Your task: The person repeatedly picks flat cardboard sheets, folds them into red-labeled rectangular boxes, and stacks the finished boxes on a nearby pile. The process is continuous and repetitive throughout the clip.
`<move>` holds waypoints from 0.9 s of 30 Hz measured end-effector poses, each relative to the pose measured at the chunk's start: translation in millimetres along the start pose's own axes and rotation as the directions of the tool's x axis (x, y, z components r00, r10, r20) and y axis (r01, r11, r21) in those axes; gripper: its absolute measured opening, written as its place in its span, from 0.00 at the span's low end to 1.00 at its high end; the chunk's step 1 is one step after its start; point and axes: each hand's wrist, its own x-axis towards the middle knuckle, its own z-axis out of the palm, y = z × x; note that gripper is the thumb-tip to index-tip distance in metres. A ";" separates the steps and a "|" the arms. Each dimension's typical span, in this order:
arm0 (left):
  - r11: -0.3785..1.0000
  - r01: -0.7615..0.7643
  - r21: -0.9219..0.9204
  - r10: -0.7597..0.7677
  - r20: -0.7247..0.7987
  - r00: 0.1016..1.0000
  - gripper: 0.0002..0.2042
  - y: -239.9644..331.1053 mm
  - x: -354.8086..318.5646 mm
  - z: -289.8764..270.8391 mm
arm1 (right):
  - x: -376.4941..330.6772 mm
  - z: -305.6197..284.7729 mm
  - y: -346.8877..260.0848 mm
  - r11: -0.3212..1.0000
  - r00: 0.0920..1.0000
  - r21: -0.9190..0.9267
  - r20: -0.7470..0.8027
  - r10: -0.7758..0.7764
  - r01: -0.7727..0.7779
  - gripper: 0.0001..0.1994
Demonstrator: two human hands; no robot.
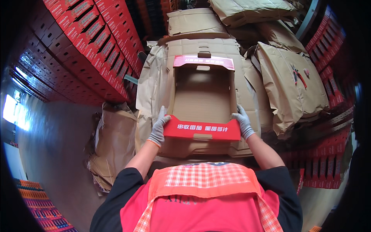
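A cardboard tray box (205, 133) with red end panels and a brown inside lies before me, its walls standing up. My left hand (157, 129), in a light grey knit glove, grips its near left corner. At the near right corner, my right hand (243, 121) in a matching glove has its fingers closed over the edge. The box rests on a stack of flat brown cardboard blanks (241, 77), whose edges show around it.
Brown paper-wrapped bundles (288, 92) lie to the right, with red-handled pliers (299, 78) on one. Tall stacks of red boxes (96, 42) rise at the left. A paper-wrapped bundle (116, 131) stands low on the left. More red boxes (322, 170) are stacked at the lower right.
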 end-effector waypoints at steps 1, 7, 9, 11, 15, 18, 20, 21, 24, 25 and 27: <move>0.998 -0.024 -0.058 0.024 -0.007 1.000 0.40 -0.7 -1.1 6.7 | 4.2 -3.0 -6.0 0.992 0.996 0.085 0.001 0.088 -0.088 0.35; 0.906 0.150 -0.396 -0.220 -0.136 0.966 0.25 -23.9 -29.5 59.9 | 6.1 -6.9 -157.3 0.988 0.972 -0.114 0.220 -0.082 0.109 0.36; 0.782 0.339 -0.523 -0.368 0.052 0.928 0.16 -39.9 -39.9 78.9 | -4.7 25.3 -220.8 0.868 0.938 -0.385 0.268 -0.220 0.314 0.32; 0.519 0.576 -0.632 -0.492 0.330 0.806 0.15 -55.6 -45.2 99.7 | -33.6 63.6 -266.1 0.509 0.874 -0.723 0.289 -0.390 0.467 0.27; 0.529 0.844 -0.083 -0.687 0.543 0.484 0.17 -54.5 -52.3 121.0 | -73.5 138.4 -279.0 -0.035 0.582 -0.641 0.717 -0.384 0.767 0.20; 0.754 0.383 0.534 -0.649 0.515 0.560 0.22 -9.4 -72.9 122.4 | -69.0 157.7 -248.1 0.042 0.471 -0.504 0.769 -0.432 0.862 0.19; 0.478 -0.628 0.614 -0.140 0.759 0.636 0.30 37.0 -93.3 129.2 | -53.5 145.7 -238.8 0.407 0.663 -0.525 0.568 -0.487 0.748 0.16; 0.104 -0.848 0.520 0.140 0.836 0.530 0.35 65.2 -106.1 135.1 | -45.4 145.1 -233.6 0.363 0.605 -0.532 0.401 -0.688 0.765 0.15; -0.257 -0.836 0.485 0.380 0.846 0.374 0.50 141.6 -110.8 178.7 | -33.6 137.3 -233.0 0.453 0.571 -0.427 0.201 -0.796 0.783 0.15; -0.380 -0.783 0.493 0.355 0.859 0.368 0.52 159.1 -91.2 200.3 | -34.7 134.7 -235.1 0.444 0.621 -0.516 0.238 -0.747 0.732 0.18; -0.390 -0.767 0.509 0.189 0.860 0.474 0.54 186.0 -54.0 234.2 | -39.9 129.1 -241.1 0.242 0.510 -0.591 0.342 -0.789 0.770 0.19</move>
